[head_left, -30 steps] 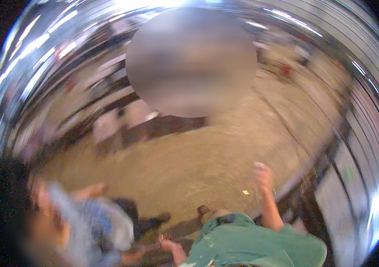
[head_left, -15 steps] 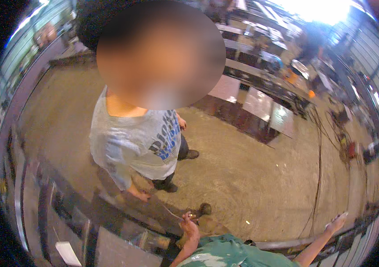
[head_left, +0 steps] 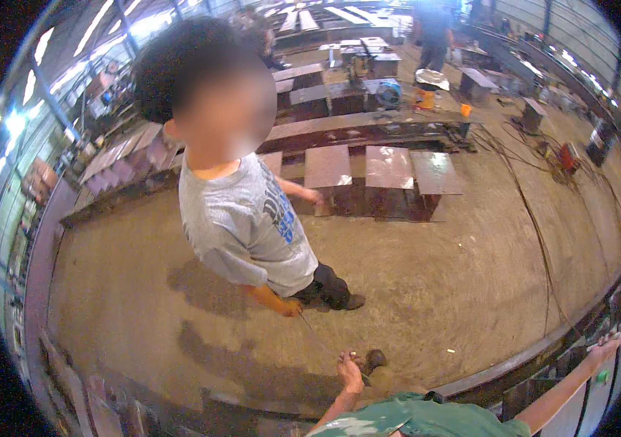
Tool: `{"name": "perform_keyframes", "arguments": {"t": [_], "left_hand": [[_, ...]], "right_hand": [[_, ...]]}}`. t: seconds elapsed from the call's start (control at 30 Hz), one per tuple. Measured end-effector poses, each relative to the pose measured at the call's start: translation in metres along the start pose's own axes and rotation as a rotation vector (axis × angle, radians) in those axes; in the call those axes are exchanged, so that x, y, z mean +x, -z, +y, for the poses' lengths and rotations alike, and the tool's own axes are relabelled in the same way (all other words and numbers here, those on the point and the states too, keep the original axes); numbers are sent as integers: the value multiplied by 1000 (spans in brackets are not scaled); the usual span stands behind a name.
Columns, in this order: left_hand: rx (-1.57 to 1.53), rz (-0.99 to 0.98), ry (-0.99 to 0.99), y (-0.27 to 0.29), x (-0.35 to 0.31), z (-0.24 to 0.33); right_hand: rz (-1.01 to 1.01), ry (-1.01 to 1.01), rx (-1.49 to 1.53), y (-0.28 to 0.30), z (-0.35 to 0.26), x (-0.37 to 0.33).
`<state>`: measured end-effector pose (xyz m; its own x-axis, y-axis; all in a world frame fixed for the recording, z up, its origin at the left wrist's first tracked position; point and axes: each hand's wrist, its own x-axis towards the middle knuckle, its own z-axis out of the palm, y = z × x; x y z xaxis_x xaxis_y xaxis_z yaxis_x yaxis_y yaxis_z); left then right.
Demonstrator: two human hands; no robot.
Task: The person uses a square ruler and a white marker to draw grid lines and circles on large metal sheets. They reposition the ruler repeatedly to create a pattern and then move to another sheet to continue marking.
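My left hand (head_left: 350,370) is closed at the lower middle, in front of my green shirt (head_left: 412,416). A small pale stick, too small to name, shows at its fingertips. From this hand a thin rod or strip (head_left: 319,336) slants up to the hand (head_left: 292,309) of a co-worker (head_left: 252,211) in a grey T-shirt. My right arm reaches out to the far right. There my right hand (head_left: 605,347) has its fingers stretched out, at the upright steel plates (head_left: 593,390); whether it touches them is unclear.
Beyond the co-worker, flat steel pieces (head_left: 328,166) rest along dark beams. Cables (head_left: 525,193) cross the floor at the right, by a red machine (head_left: 569,158). An orange bucket (head_left: 425,98) stands near another person (head_left: 434,33). A long steel edge (head_left: 507,362) runs beside me.
My view has tilted up and shifted. The co-worker has turned rightward, and the thin strip now reaches that person's hand. My right hand has moved out to the plates.
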<state>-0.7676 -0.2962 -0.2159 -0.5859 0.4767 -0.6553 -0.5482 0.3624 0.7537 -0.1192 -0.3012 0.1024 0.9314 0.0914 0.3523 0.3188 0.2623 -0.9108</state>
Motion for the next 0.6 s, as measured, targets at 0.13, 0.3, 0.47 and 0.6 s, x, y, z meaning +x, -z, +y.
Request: {"name": "perform_keyframes", "arguments": {"t": [0.13, 0.3, 0.47, 0.6], "left_hand": [[-100, -105, 120, 45, 10, -13], [30, -217, 17, 132, -15, 7], [372, -453, -69, 256, -89, 87], [381, -613, 103, 317, -96, 113]], "right_hand": [[118, -88, 64, 70, -13, -42], [302, -172, 62, 132, -99, -123], [183, -395, 154, 211, -185, -220], [62, -401, 181, 261, -206, -272]]}}
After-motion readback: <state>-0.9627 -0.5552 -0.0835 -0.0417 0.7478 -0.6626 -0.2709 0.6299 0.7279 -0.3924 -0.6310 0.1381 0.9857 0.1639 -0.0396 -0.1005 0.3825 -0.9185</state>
